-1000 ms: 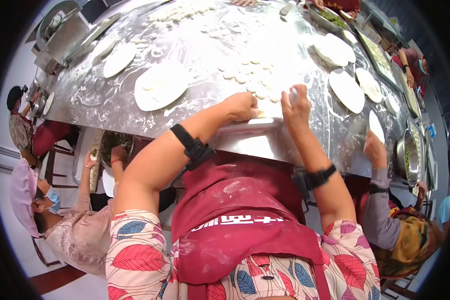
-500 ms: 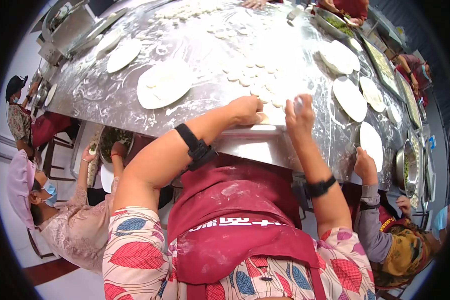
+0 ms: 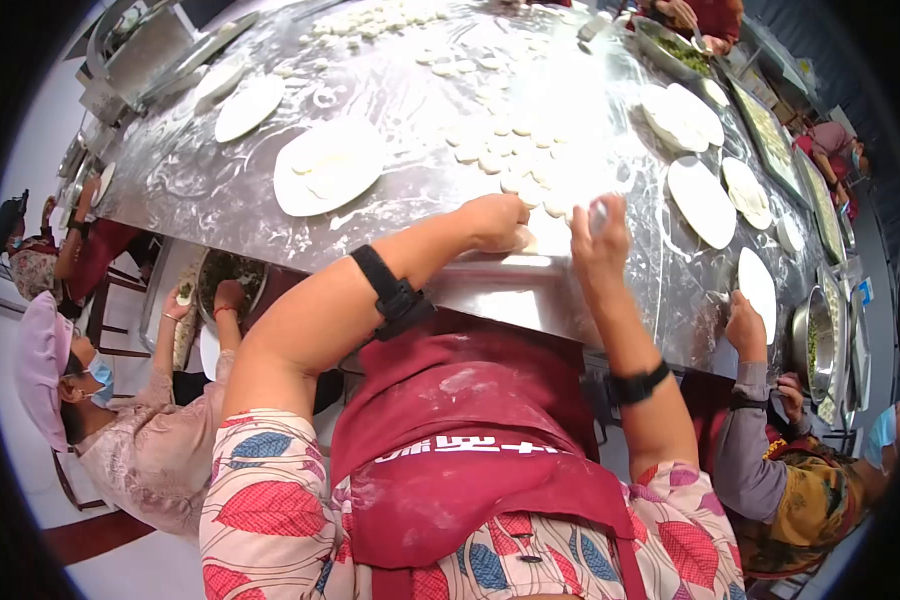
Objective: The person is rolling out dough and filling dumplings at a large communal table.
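Note:
My left hand is closed at the near edge of the floured steel table. Its fingers pinch the rim of a small pale dough piece. To its right, my right hand is raised with curled fingers around something greyish and blurred that I cannot make out. Glare washes out the surface between the two hands. Just beyond them lie several small flattened dough pieces. A white plate bearing thin pale dough rounds sits left of my left hand.
More white plates stand on the right, near a steel bowl of green filling and long trays. A person in a pink cap works on the left. On the right, another person's hand holds a white plate.
My hands stay almost in place, with the right fingers shifting slightly. The plate held by the person on the right has moved a little rightward. The person at far left has leaned and lifted an arm.

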A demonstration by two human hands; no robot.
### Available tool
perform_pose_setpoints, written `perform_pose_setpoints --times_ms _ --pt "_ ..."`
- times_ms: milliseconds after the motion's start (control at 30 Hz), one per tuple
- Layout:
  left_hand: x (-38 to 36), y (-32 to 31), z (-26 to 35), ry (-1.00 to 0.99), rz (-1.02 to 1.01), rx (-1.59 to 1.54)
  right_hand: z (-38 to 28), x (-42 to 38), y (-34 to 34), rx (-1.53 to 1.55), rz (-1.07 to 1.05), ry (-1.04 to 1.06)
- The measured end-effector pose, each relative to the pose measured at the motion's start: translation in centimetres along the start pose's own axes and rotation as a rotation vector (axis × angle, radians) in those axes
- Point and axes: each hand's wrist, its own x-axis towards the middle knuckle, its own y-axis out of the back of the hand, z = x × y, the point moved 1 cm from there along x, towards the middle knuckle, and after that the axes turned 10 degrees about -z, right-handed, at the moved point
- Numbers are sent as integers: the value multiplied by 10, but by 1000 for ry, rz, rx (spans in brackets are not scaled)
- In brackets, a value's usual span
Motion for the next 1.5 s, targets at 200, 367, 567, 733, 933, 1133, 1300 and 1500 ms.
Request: perform_pose_setpoints --times_ms 200,367,567,733,933,1133,1300,1500 --pt "-15 0 -5 18 -40 -151 -11 -42 15 118 -53 -171" --pt "-6 5 -1 53 44 38 2 24 -14 3 -44 -99" --pt "-4 9 -3 -18 24 20 -8 -51 18 105 -42 -108" --pt "-13 20 -1 125 -33 -390 -30 -65 27 219 -53 -217" --pt "-30 8 -4 150 -57 -1005 -20 -38 18 292 -45 -236" --pt "-26 0 16 21 -60 -1287 -15 -18 15 693 -194 -489" --pt "-17 -7 32 -37 32 -1230 -13 -10 17 617 -283 -486" --pt "-14 -4 23 -93 -41 -962 -9 -12 18 641 -308 -480"
